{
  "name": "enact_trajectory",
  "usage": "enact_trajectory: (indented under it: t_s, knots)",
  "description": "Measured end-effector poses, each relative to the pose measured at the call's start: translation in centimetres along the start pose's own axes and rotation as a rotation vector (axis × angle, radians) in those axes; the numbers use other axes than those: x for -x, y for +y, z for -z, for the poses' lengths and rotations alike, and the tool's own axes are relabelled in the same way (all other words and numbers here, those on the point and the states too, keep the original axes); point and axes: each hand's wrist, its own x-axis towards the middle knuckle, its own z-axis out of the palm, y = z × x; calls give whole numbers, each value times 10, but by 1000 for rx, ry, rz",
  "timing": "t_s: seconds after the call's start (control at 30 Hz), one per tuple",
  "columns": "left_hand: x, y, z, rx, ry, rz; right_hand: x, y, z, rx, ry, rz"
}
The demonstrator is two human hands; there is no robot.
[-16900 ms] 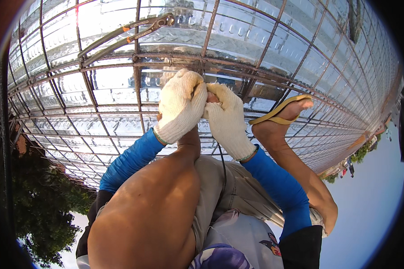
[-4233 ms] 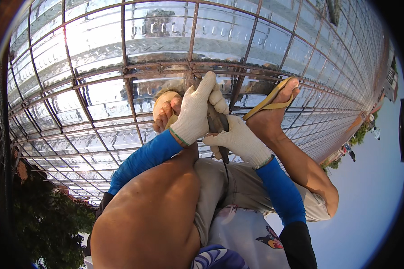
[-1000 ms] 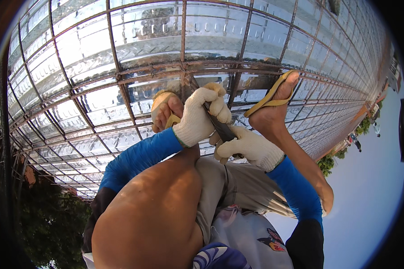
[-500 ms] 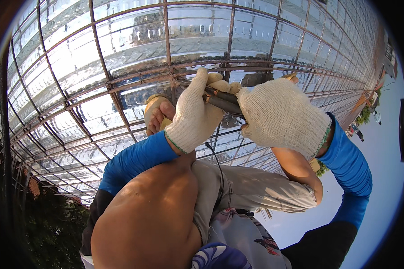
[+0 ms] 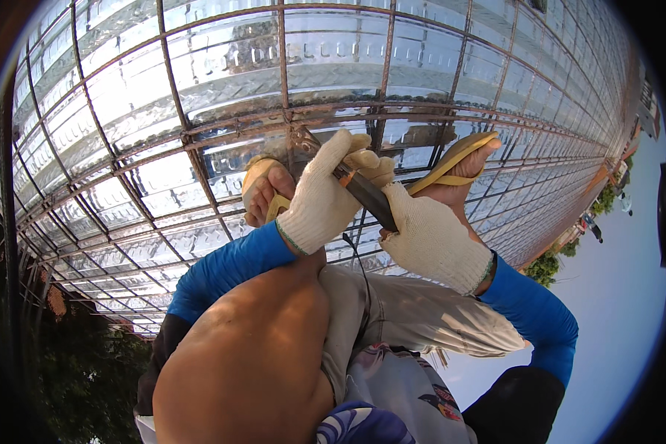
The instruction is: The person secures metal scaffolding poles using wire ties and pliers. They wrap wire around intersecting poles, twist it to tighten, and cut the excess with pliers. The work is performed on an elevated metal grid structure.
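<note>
Closest to me was the bent left knee, with the trousers beyond it and a thin dark cord rising toward the work; I judged it best to hold that cord clear of the tool.

Past the blue sleeves, the gloved left hand was wrapped round the pliers, thumb laid up along them and fingers curled over the far side. The right hand had hold of the rear ends of the handles; its fingertips were hidden from me, so I could not tell how tightly they gripped. The pliers slanted between the hands, head up and to the left, near a crossing of rusty bars. I could not make out whether the jaws had anything between them.

For good work there, I would have had the left hand steady the head square to the crossing and the right supply the force from far back on the handles, where leverage should be best. A slip could have sent the head toward the left foot, which stood just beside it; the right foot was farther off.

Beyond lay the shiny ribbed metal sheeting under the bars, and, farthest, green trees.
</note>
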Motion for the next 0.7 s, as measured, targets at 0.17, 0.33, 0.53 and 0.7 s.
enact_trajectory:
  t_s: [0.17, 0.33, 0.53, 0.7]
  knots:
    - [-14, -1, 7, 1, -78, -19, -5, -6, 5, 303, 114, 44]
    - [-6, 2, 5, 49, -195, -34, -32, -2, 32, -969, -533, -424]
    - [1, -1, -5, 60, -75, 17, -22, 10, 19, -19, -112, -45]
    - [-14, 3, 9, 167, -108, 39, -20, -16, 43, 528, 118, 115]
